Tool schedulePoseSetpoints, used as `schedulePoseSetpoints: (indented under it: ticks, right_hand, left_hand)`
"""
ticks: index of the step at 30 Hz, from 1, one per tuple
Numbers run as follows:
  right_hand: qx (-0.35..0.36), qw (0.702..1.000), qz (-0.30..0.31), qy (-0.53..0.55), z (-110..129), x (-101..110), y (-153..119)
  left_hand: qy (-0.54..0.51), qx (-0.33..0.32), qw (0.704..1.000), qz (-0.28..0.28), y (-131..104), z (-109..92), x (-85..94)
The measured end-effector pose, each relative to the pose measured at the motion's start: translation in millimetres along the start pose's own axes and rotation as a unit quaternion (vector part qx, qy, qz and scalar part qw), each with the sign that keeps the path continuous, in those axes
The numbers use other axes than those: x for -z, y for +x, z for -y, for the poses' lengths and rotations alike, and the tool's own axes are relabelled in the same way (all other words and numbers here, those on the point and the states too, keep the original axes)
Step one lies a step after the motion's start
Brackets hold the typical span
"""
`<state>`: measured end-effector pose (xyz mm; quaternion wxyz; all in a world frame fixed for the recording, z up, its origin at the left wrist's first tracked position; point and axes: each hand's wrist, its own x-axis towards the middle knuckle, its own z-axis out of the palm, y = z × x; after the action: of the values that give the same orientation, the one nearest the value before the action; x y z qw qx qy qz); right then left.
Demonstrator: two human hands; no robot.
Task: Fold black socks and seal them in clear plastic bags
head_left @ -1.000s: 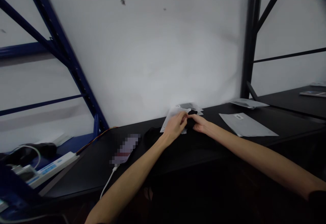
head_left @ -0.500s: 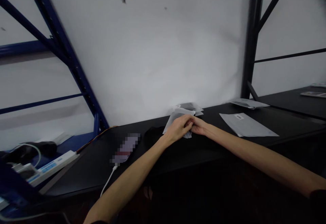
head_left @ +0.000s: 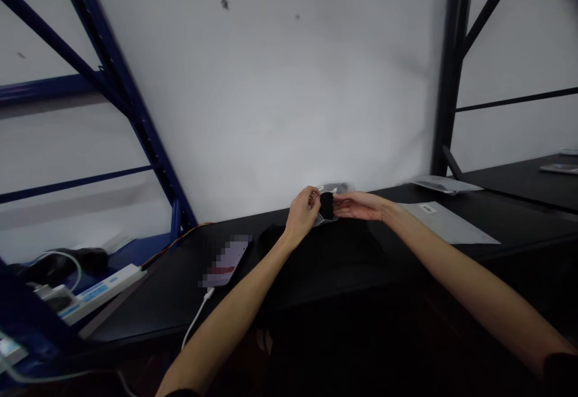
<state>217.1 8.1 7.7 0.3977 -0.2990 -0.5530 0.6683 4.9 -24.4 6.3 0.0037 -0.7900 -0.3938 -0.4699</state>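
A small black piece of soft-looking material [head_left: 326, 205] stands out between two bare hands over a long black tabletop [head_left: 149, 309], close to a scuffed white wall [head_left: 316, 102]. The handling appears to be midway: the black piece is up among the hands rather than set down, with a crumpled sheet of translucent greyish plastic [head_left: 321, 221] showing at its lower edge; whether the piece sits inside that plastic or merely against it cannot be told. What seems left is finishing with the piece and its plastic, neither of which lies flat or released. The piece lies just right of the left hand's [head_left: 301, 215] fingertips, which curl in toward the thumb as if pinching, though what they pinch is too small to make out. On its other side, the right hand [head_left: 360, 205] reaches in with fingers stretched out and slightly apart, tips at the piece's right edge; whether they grip it is unclear. Behind, another translucent grey plastic bag [head_left: 342, 187] rests near the wall. To the right lie a flat frosted plastic bag with a white label [head_left: 458, 226], partly behind the right forearm, and a second pale plastic bag [head_left: 447, 184] beyond it.
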Motion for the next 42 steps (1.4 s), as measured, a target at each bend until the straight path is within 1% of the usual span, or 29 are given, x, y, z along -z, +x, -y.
schedulePoseSetpoints:
  ticks: [1, 2, 3, 4, 5, 6, 7, 8, 9, 11, 13, 16, 19, 21, 22, 24, 27, 29, 31, 36, 42]
  right_hand:
    - [0.017, 0.998, -0.014, -0.057, 1, 7, 1]
    - [0.038, 0.991, -0.043, -0.123, 1, 15, 4]
    - [0.069, 0.975, -0.091, -0.193, -1, 22, 8]
    - [0.109, 0.947, -0.151, -0.262, -4, 29, 12]
    - [0.15, 0.91, -0.206, -0.326, -9, 34, 16]
    - [0.191, 0.872, -0.243, -0.381, -14, 39, 21]
    - [0.227, 0.838, -0.255, -0.427, -20, 42, 24]
    - [0.257, 0.811, -0.248, -0.463, -25, 43, 28]
    - [0.283, 0.793, -0.229, -0.489, -29, 44, 30]
    - [0.323, 0.772, -0.178, -0.517, -34, 43, 33]
    - [0.357, 0.761, -0.14, -0.524, -34, 40, 35]
    - [0.382, 0.756, -0.114, -0.52, -28, 37, 35]
    - [0.38, 0.767, -0.129, -0.5, -24, 36, 35]
    - [0.387, 0.774, -0.139, -0.481, -24, 34, 34]
    - [0.392, 0.776, -0.139, -0.474, -25, 34, 34]
    - [0.397, 0.778, -0.136, -0.467, -26, 32, 34]
    - [0.398, 0.778, -0.127, -0.468, -26, 31, 32]
    - [0.4, 0.78, -0.113, -0.469, -25, 30, 30]
    - [0.401, 0.779, -0.095, -0.472, -24, 29, 29]
    - [0.404, 0.784, -0.062, -0.467, -24, 24, 29]
    - [0.401, 0.798, -0.033, -0.448, -27, 19, 29]
  left_hand:
    - [0.01, 0.005, 1.0, -0.008, 0, 2, 1.5]
    - [0.023, 0.009, 1.0, -0.014, 0, 4, 3.0]
    - [0.037, 0.013, 0.999, -0.02, 1, 6, 4.4]
    - [0.051, 0.015, 0.998, -0.024, 1, 9, 5.8]
    - [0.064, 0.013, 0.997, -0.026, 1, 11, 7.2]
    - [0.074, 0.009, 0.997, -0.026, 1, 13, 8.4]
    - [0.078, 0.002, 0.997, -0.026, 2, 14, 9.4]
    - [0.077, -0.008, 0.997, -0.024, 2, 15, 10.1]
    - [0.071, -0.02, 0.997, -0.019, 3, 16, 10.6]
    - [0.051, -0.045, 0.998, -0.004, 4, 15, 10.8]
    - [0.036, -0.068, 0.997, 0.006, 6, 12, 10.5]
    - [0.039, -0.078, 0.996, -0.006, 6, 8, 11.1]
    - [0.067, -0.062, 0.995, -0.031, 5, 4, 13.6]
    - [0.089, -0.054, 0.994, -0.035, 4, 0, 15.5]
    - [0.102, -0.057, 0.993, -0.03, 4, -2, 16.0]
    - [0.134, -0.074, 0.988, -0.002, 2, -4, 15.6]
    - [0.188, -0.092, 0.976, 0.066, -1, -4, 10.8]
    - [0.218, -0.082, 0.966, 0.109, -2, 0, 5.9]
    - [0.246, -0.064, 0.958, 0.133, -4, 5, 1.9]
    - [0.305, -0.024, 0.943, 0.132, -4, 10, 1.7]
    - [0.342, -0.015, 0.933, 0.115, -6, 13, 4.8]
